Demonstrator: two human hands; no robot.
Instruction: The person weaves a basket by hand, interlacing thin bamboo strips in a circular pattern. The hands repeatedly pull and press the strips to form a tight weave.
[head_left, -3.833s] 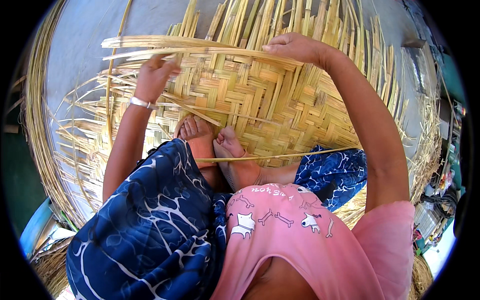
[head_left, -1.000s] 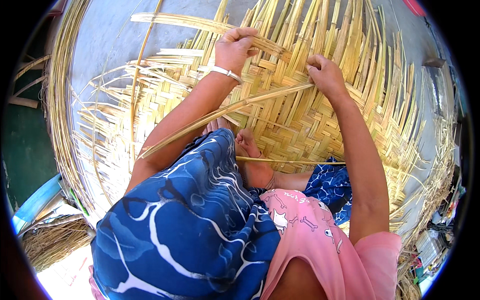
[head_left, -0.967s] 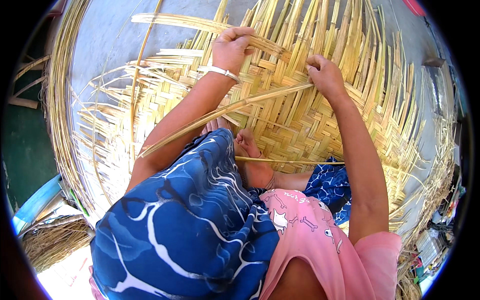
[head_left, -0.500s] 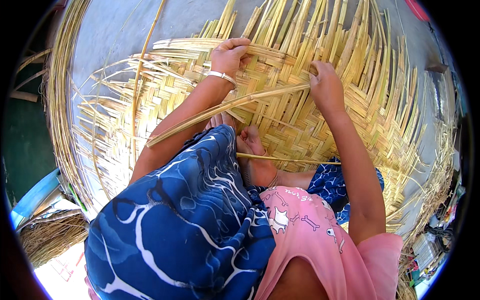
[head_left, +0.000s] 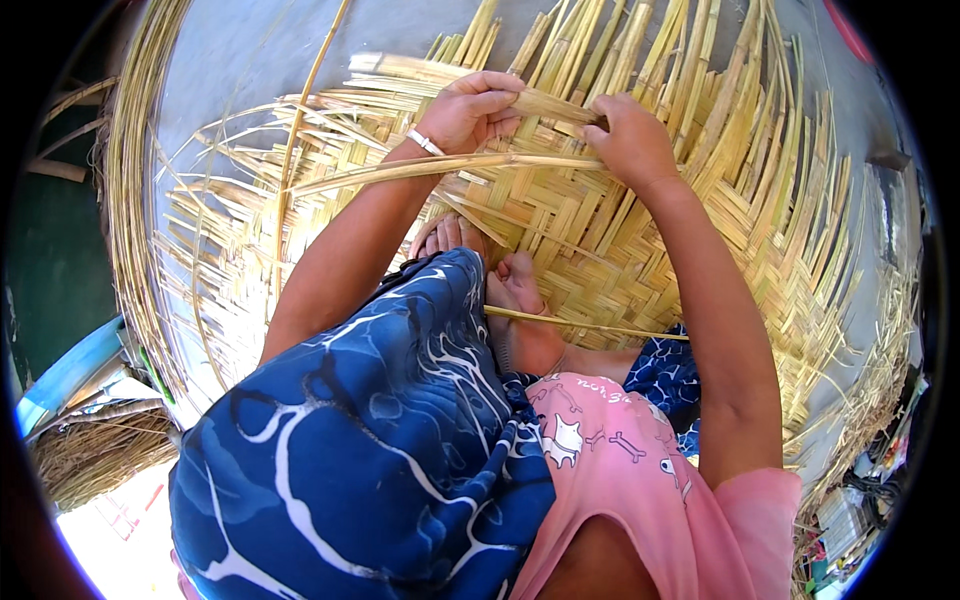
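Observation:
A woven mat of flat yellow-green reed strips (head_left: 600, 260) spreads over the floor in front of me, with loose strip ends fanning out at its far and left sides. My left hand (head_left: 474, 110), with a white bracelet at its wrist, is closed around a flat strip (head_left: 552, 106) at the mat's far part. At that strip's right end, my right hand (head_left: 632, 140) pinches with thumb and fingers. A long loose strip (head_left: 450, 166) runs from under my right hand leftward across my left forearm. My bare feet (head_left: 515, 285) rest on the mat.
A bundle of long thin strips (head_left: 135, 180) lies along the left side. One thin brown stick (head_left: 295, 130) crosses the mat's left part. Dry straw (head_left: 100, 455) sits at lower left, and mixed clutter (head_left: 850, 520) at lower right.
My right hand has moved left and away from me, bringing it nearer my left hand and onto the strip there. The long loose strip's right end has risen, so it lies flatter.

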